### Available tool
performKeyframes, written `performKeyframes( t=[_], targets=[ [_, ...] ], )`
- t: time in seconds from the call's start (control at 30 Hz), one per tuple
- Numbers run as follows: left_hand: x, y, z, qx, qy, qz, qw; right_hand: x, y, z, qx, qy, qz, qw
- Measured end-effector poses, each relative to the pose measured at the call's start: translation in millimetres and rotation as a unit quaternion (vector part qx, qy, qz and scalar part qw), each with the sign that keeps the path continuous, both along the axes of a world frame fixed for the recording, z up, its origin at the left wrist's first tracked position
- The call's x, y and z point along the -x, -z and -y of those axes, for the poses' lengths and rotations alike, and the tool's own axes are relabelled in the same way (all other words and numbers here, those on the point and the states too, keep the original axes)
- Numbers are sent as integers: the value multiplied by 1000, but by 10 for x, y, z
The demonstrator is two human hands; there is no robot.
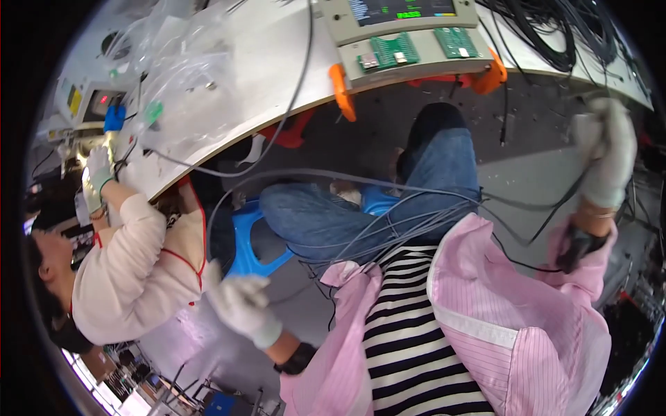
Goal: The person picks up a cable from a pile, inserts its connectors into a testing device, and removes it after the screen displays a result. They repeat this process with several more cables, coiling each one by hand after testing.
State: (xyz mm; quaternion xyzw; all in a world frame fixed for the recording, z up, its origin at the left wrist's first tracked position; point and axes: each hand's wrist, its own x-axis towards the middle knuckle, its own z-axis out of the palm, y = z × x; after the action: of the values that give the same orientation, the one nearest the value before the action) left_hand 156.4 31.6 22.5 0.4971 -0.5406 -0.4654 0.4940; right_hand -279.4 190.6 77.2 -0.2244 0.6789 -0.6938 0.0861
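Note:
Both of my hands wear white gloves and are held wide apart, blurred by motion. My left hand (243, 305) is at the lower left, fingers curled, where a long grey cable (298, 173) arcs down to it. Raised at the far right, my right hand (607, 152) is closed, and a dark stretch of cable trails down from it toward my lap. Several loose loops of grey cable (361, 239) lie across my thighs in blue jeans. The exact grip of the fingers is smeared in both hands.
A tester (402, 17) with a screen and green circuit boards (395, 50) sits at the table's edge, between orange clamps (342, 92). Black cable coils (548, 35) lie to its right, clear plastic bags (177, 69) to its left. A gloved co-worker (132, 270) sits left, near a blue stool (250, 243).

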Motion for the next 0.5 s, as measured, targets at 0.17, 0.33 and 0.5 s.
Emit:
performKeyframes(
  t=[0.17,0.33,0.5],
  targets=[
    [-810,89,-82,-19,-243,145,959,1331,-100,-1186,-51,158,109,980],
    [-1487,780,-14,-139,-290,157,934,1765,1127,-1966,-111,178,279,937],
    [-2257,1520,-93,-363,-214,66,904,1448,2340,-2198,-361,94,272,887]
  ],
)
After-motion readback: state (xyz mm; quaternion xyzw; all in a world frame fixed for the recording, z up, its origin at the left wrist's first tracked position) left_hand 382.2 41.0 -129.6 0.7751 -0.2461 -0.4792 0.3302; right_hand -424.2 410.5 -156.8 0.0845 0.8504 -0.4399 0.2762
